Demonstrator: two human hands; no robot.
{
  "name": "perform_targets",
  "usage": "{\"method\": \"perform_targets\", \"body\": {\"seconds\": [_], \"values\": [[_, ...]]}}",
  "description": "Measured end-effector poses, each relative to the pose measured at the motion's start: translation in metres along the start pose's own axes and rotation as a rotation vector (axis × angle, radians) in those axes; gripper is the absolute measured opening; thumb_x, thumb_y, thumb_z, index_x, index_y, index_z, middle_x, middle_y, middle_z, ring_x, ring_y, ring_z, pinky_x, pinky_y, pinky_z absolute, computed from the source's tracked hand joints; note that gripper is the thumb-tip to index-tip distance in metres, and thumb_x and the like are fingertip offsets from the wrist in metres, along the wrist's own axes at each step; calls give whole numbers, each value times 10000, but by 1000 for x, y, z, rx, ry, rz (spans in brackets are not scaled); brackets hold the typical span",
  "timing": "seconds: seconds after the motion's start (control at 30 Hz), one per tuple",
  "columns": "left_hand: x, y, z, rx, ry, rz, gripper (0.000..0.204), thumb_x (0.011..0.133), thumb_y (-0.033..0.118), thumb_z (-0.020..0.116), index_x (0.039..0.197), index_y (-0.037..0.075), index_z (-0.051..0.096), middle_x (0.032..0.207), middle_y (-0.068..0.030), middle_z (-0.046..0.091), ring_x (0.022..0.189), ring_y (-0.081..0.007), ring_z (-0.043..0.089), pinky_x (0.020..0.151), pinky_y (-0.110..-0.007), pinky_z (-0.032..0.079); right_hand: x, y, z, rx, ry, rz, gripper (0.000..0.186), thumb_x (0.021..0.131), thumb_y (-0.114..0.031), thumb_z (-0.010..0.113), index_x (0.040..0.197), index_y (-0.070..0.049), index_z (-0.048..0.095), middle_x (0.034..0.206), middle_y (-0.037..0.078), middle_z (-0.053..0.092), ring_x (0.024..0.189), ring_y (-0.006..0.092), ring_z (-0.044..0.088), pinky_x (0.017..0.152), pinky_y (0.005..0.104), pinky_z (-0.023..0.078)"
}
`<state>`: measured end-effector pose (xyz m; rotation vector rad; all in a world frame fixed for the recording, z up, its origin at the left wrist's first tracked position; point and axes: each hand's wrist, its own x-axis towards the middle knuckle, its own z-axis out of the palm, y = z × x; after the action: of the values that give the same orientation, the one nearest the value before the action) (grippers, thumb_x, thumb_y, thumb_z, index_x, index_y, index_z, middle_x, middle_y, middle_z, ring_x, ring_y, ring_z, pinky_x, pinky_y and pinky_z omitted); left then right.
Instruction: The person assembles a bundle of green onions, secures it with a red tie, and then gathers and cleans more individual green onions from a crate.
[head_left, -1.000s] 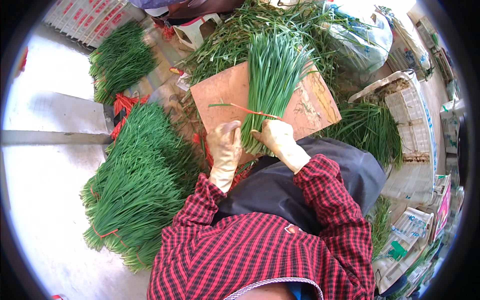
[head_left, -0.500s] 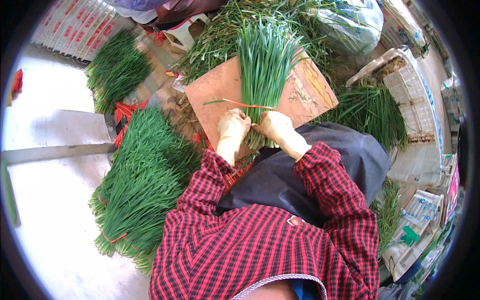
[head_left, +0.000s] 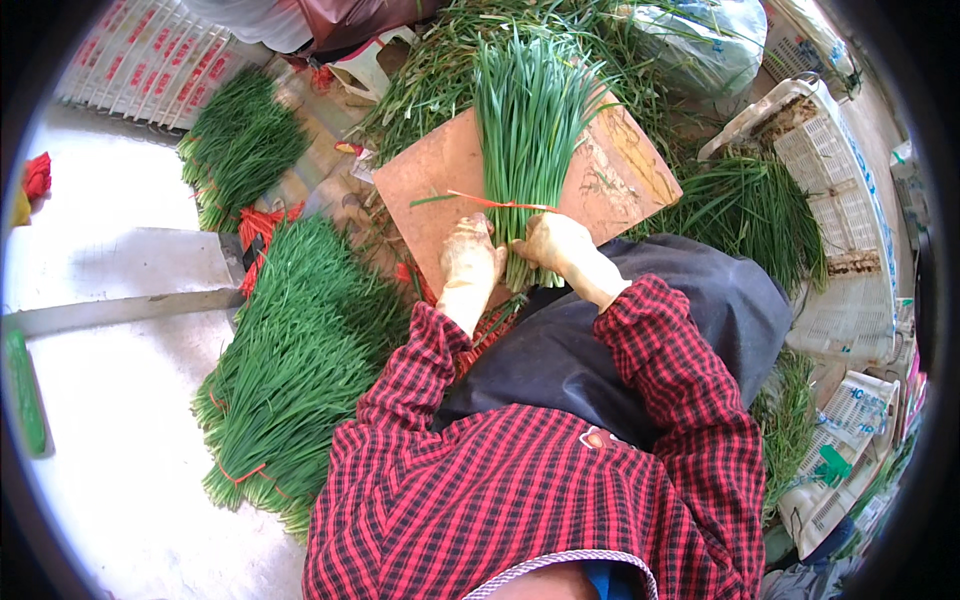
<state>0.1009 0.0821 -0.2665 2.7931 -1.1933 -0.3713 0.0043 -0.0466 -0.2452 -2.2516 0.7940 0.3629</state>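
Observation:
A thick bundle of garlic chives (head_left: pixel 530 130) lies on a tan board (head_left: pixel 430 170), green tips pointing away and pale stem ends toward me. Across its lower stems runs a thin orange-red tie (head_left: pixel 512 206), one loose end sticking out to the left. My left hand (head_left: pixel 470 255), in a pale glove, presses with curled fingers against the left side of the stems just below the tie. On the opposite side my right hand (head_left: pixel 562 248), gloved alike, is closed round the stems, its thumb over the front. The fingertips behind the stems are hidden.
Tied chive bundles (head_left: pixel 290 370) are piled at my left, with more (head_left: pixel 240 140) farther back. Red ties (head_left: pixel 262 232) lie between them. Loose greens (head_left: pixel 430 90) heap behind the board. White plastic crates (head_left: pixel 840 210) and more chives (head_left: pixel 750 210) stand right; dark cloth (head_left: pixel 640 310) covers my lap.
My left hand has turned slightly, its thumb now extending along the stems. My right hand has shifted a little upward toward the tie. The bundle stays on the board.

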Motion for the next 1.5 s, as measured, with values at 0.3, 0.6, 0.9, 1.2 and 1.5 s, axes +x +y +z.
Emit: {"method": "perform_targets", "body": {"seconds": [0.3, 0.6, 0.9, 1.2, 1.5], "values": [[-5, 6, 21, 228, 250, -11, 219, 787, 238, 615, 930, 73, 631, 823, -114, 653, 717, -292, 680, 635, -435, 538, -1, -3, 11, -40, 84, 2, 374, 830, -459, 642, 888, -93, 693, 792, 84, 709, 815, 267, 687, 750, 382, 528], [-15, 22, 3, 190, 24, -14, 207, 845, 252, 566, 916, 69, 633, 920, -140, 668, 801, -323, 683, 722, -446, 543, -2, 1, 16, -20, 150, -20, 387, 821, -475, 656, 896, -98, 697, 821, 105, 709, 821, 285, 688, 738, 396, 534], [-26, -7, 0, -256, -74, -10, 216, 818, 246, 668, 916, 53, 658, 947, -150, 693, 904, -330, 662, 785, -407, 522, 7, 14, -24, 529, -221, 109, 351, 891, -415, 619, 900, -69, 680, 763, 56, 707, 643, 178, 665, 583, 323, 525], [-1, -20, -56, -662, -152, -249, 403, 885, 404, 672, 861, 2, 660, 695, -67, 669, 654, -146, 643, 653, -317, 527, 30, 85, -39, 6, 11, 351, 219, 816, -201, 642, 923, -24, 712, 812, 131, 711, 691, 257, 688, 627, 383, 530], [36, 5, 13, -401, -173, -90, 1237, 673, 732, 686, 1541, 113, 59, 1345, -330, 476, 1271, -393, 486, 1032, -468, 412, -24, 7, -11, 336, -291, 163, 401, 925, -399, 570, 773, -65, 733, 649, 22, 688, 485, 144, 606, 465, 284, 503]]}}
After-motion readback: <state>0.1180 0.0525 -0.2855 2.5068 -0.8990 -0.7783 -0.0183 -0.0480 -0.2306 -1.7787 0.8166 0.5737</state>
